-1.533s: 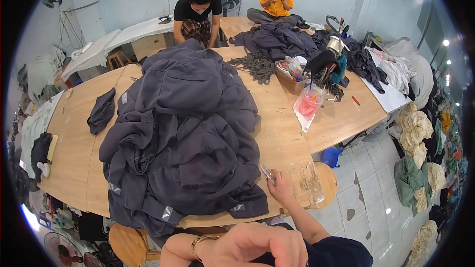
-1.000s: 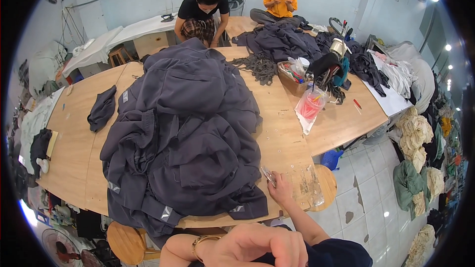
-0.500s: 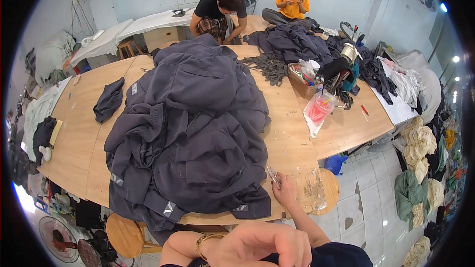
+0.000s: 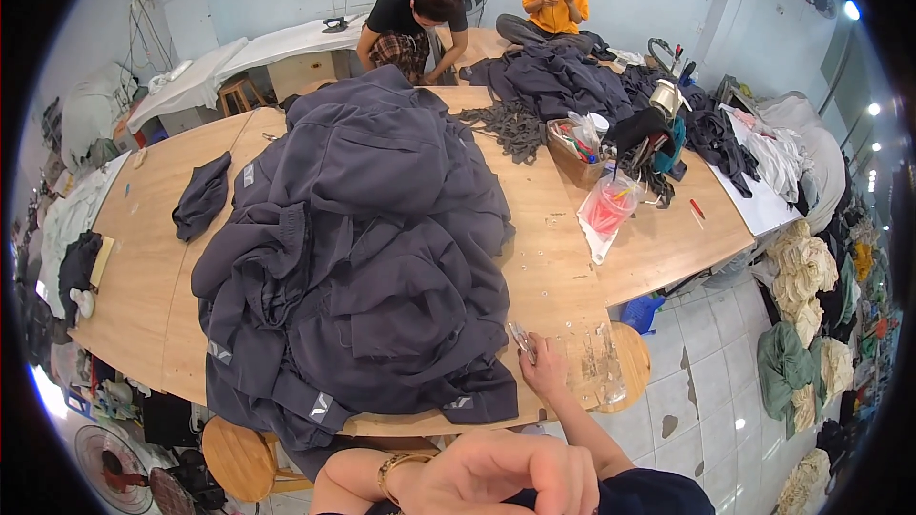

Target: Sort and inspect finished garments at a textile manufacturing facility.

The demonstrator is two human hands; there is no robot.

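The garment heap (image 4: 382, 210) blocks passage left of the right hand (image 4: 544, 369); open tabletop (image 4: 530, 193) stretches ahead.

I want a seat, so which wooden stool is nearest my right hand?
The round stool jutting from under the table, right of your right hand. Farther: a second stool at lower left, a third stool by the white bench.

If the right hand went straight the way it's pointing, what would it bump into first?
Probably the big dark garment pile: the right hand, holding a small metal tool, points forward and left toward its right edge. Depth is hard to judge here.
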